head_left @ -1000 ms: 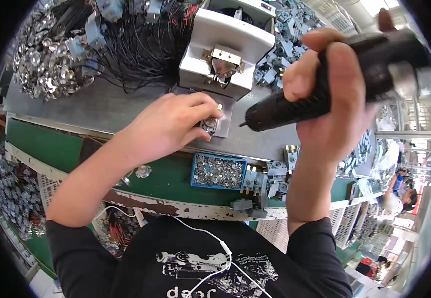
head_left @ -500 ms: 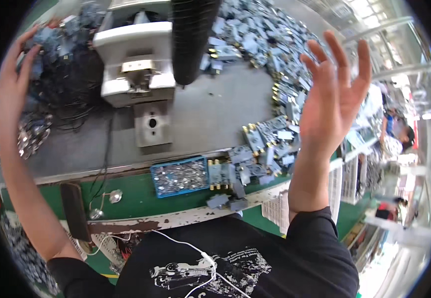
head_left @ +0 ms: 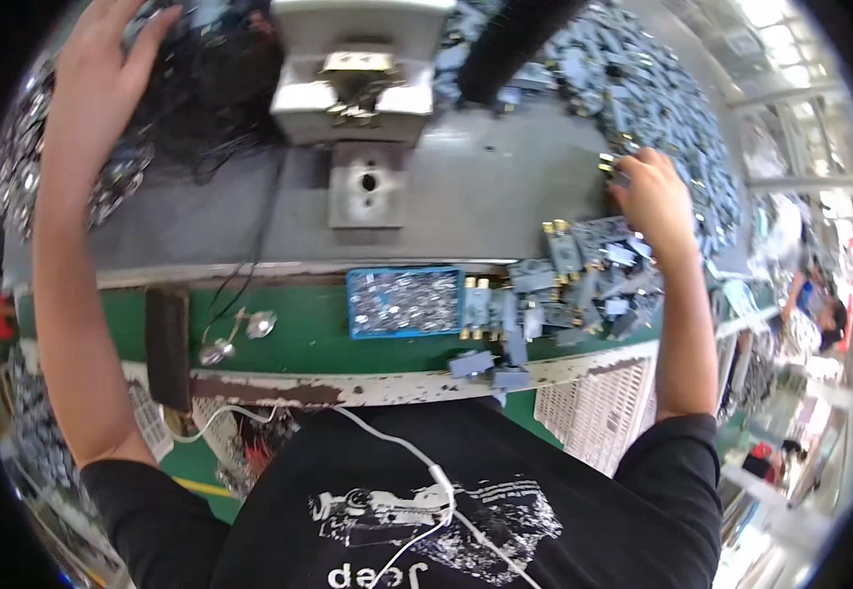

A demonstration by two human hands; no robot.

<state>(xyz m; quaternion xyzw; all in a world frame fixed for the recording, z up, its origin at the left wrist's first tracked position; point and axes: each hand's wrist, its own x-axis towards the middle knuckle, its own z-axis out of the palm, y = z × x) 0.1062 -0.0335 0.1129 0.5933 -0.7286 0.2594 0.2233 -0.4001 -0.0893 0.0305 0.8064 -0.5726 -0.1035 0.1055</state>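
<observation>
My left hand (head_left: 102, 74) reaches to the far left, over a heap of dark cables (head_left: 215, 83) with grey-blue parts at its edge. Its thumb stands apart from the fingers, and the top frame edge cuts off the fingertips. At the right my right hand (head_left: 657, 201) has its fingers curled round a small grey plug part with brass pins (head_left: 607, 165), at the edge of a large pile of like parts (head_left: 662, 98). Between the hands stands a metal press (head_left: 353, 93) above a steel block with a round hole (head_left: 367, 187).
A blue tray (head_left: 350, 304) of small shiny metal pieces sits at the bench's near side. More grey plug parts (head_left: 564, 285) lie to its right. A thick black tube (head_left: 515, 44) slants beside the press. Shiny metal parts (head_left: 24, 167) are heaped far left.
My right hand has come down from a raised, spread pose onto the pile and closed on a plug part. My left hand stays at the cable heap. The view has shifted.
</observation>
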